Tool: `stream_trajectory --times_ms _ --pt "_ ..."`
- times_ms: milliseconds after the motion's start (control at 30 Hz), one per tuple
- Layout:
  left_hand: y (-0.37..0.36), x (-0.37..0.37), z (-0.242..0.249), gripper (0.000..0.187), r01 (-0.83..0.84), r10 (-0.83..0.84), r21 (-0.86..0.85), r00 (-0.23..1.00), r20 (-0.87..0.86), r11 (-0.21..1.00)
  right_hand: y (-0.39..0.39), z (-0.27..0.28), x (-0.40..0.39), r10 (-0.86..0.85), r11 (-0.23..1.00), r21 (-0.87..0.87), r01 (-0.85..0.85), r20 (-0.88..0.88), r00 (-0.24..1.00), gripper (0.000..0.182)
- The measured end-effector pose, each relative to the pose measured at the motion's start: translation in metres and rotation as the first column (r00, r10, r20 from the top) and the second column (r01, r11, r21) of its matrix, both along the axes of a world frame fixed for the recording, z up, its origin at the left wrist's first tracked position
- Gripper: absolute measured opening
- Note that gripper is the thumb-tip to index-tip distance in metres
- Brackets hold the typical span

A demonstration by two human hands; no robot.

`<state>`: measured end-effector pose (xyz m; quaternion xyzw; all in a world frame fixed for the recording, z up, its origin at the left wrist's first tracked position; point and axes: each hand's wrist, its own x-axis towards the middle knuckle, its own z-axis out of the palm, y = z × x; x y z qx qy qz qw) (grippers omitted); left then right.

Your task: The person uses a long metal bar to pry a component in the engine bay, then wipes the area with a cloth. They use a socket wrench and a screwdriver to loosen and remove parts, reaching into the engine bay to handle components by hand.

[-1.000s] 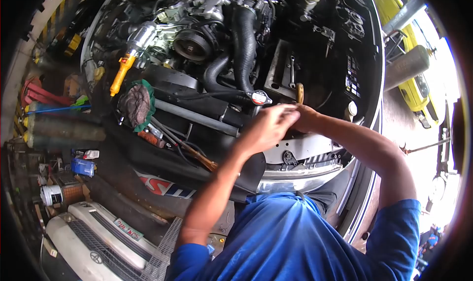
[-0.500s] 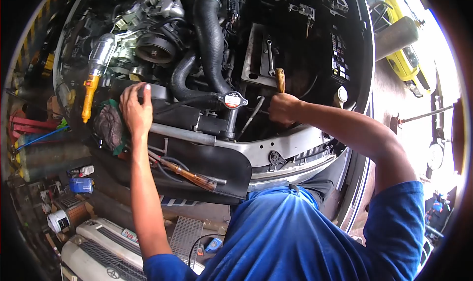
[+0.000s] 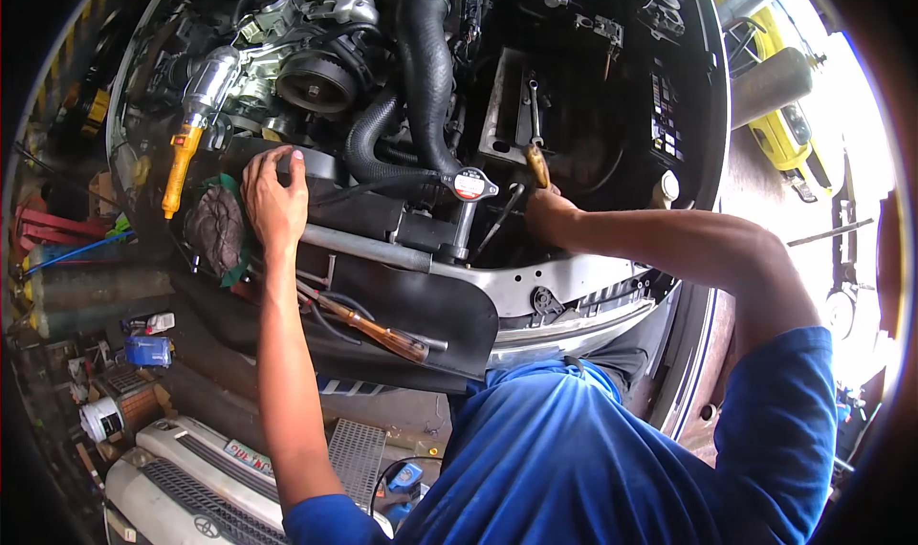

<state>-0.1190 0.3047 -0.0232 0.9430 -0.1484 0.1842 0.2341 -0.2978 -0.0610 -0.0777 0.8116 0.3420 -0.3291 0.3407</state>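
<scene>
I lean over an open engine bay. My left hand (image 3: 274,199) rests flat, fingers spread, on a black part beside the drive pulley (image 3: 316,78), just right of a dark rag (image 3: 216,229). My right hand (image 3: 547,212) is closed around a tool with a yellowish wooden handle (image 3: 538,165), reaching down behind the radiator cap (image 3: 469,184) and the silver front crossmember (image 3: 535,279). Its fingers are partly hidden. A thick black radiator hose (image 3: 427,67) runs between my hands.
A wooden-handled screwdriver (image 3: 373,333) lies on the black cover over the front panel. A yellow-handled tool (image 3: 182,167) hangs at the left. A wrench (image 3: 533,110) lies on the battery tray. A removed white grille (image 3: 182,492) and clutter sit on the floor, a yellow car (image 3: 798,134) at the right.
One second ago both hands were together in front of the radiator cap. My left hand moved left onto the black part by the rag; my right hand went down into the bay with the tool.
</scene>
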Motion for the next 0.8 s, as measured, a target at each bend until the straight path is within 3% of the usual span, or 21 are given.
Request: stream_trajectory --times_ms 200,300,400,500,633,700,800 --pt "-0.001 0.000 -0.002 0.029 -0.003 0.004 -0.028 1.000 0.022 1.000 -0.007 0.001 -0.002 -0.012 0.993 0.118 0.004 0.064 0.998 0.015" --pt "0.001 -0.002 -0.004 0.028 0.000 0.001 -0.030 1.000 0.022 1.000 -0.024 0.005 -0.001 -0.069 0.943 0.325 0.072 -0.021 0.997 0.012" --pt "-0.003 -0.001 0.001 0.025 0.014 -0.013 -0.036 1.000 0.025 0.999 -0.038 -0.011 -0.002 -0.100 0.892 0.448 0.059 0.067 0.993 0.011" --pt "-0.004 0.000 0.002 0.025 0.020 -0.019 -0.032 1.000 0.024 0.999 -0.042 -0.011 0.000 -0.189 0.861 0.480 0.165 0.001 0.982 0.013" --pt "-0.004 -0.003 -0.001 0.026 0.022 -0.022 -0.027 1.000 0.018 0.999 -0.034 0.018 0.005 -0.383 0.846 0.322 0.425 -0.185 0.905 0.024" --pt "-0.006 -0.002 0.003 0.027 0.024 -0.023 -0.019 0.999 0.038 1.000 -0.039 0.017 0.012 -0.437 0.810 0.334 0.481 -0.203 0.876 0.029" --pt "-0.004 -0.002 0.003 0.025 0.021 -0.021 -0.016 1.000 0.022 1.000 -0.040 0.005 0.012 -0.357 0.829 0.368 0.421 -0.231 0.905 0.024"
